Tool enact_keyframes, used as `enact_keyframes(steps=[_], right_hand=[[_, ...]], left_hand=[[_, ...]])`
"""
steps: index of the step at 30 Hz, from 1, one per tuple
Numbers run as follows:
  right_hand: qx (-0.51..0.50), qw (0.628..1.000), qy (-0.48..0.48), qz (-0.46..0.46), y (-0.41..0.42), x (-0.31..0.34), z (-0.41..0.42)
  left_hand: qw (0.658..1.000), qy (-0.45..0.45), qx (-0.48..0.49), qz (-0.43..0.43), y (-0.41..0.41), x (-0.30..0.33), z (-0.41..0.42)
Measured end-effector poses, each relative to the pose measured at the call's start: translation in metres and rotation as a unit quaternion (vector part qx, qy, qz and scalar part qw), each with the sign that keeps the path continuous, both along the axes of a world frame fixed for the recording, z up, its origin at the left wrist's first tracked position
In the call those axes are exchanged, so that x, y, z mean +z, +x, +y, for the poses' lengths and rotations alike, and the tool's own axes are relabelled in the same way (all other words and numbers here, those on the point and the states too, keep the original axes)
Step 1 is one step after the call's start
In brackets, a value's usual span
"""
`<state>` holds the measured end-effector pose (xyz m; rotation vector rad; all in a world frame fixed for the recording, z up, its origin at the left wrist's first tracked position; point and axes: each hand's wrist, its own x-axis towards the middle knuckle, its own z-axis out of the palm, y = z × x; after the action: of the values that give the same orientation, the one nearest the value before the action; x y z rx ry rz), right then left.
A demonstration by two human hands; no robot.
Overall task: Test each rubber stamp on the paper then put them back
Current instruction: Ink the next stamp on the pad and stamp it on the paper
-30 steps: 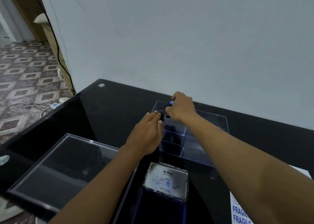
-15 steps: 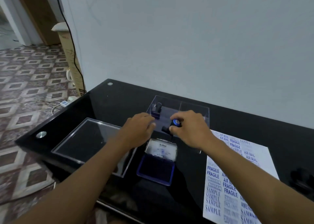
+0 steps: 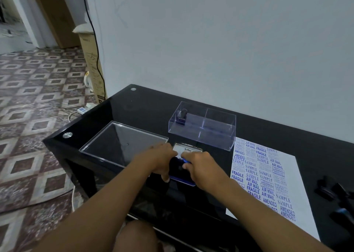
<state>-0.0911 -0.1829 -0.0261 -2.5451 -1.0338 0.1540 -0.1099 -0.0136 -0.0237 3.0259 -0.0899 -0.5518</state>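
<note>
While the right hand point(image 3: 203, 167) is curling its fingers around a small black rubber stamp with a blue top point(image 3: 185, 160) over the open blue ink pad point(image 3: 183, 178), the left hand point(image 3: 159, 159) is lying on the pad's left edge, fingers loosely bent and pinching nothing that shows. Another dark stamp point(image 3: 182, 115) is standing in the clear acrylic box point(image 3: 220, 137) behind. Just right, the white paper printed with blue words point(image 3: 268, 177) is lying on the glossy black bench point(image 3: 145, 108).
</note>
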Motion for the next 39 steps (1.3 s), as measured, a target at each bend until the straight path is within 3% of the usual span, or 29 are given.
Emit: enact_keyframes(steps=[5,12,20,25,31,36,39], right_hand=[[0.034,0.997,0.008,-0.069,-0.014,-0.016,-0.006],[0.014,0.998,0.041,-0.046,0.013,-0.012,0.005],[0.036,0.99,0.095,-0.1,-0.021,-0.04,-0.008],[-0.016,0.997,0.071,-0.038,0.006,-0.019,0.003],[-0.003,0.999,0.041,-0.01,0.0,-0.016,0.001],[-0.067,0.985,0.159,0.03,-0.012,-0.005,-0.023],[-0.075,0.98,0.183,0.0,-0.016,0.011,-0.056]], left_hand=[[1.0,-0.022,0.001,-0.022,0.001,-0.006,0.002],[1.0,0.003,0.01,-0.03,0.002,-0.006,0.001],[0.999,-0.013,0.023,-0.037,-0.001,-0.007,-0.001],[0.999,0.001,0.034,-0.029,-0.002,-0.006,-0.005],[0.999,0.023,0.034,-0.03,-0.003,-0.007,-0.011],[0.998,0.044,0.038,-0.022,-0.007,-0.004,-0.019],[0.998,0.031,0.035,-0.031,-0.007,0.0,-0.039]])
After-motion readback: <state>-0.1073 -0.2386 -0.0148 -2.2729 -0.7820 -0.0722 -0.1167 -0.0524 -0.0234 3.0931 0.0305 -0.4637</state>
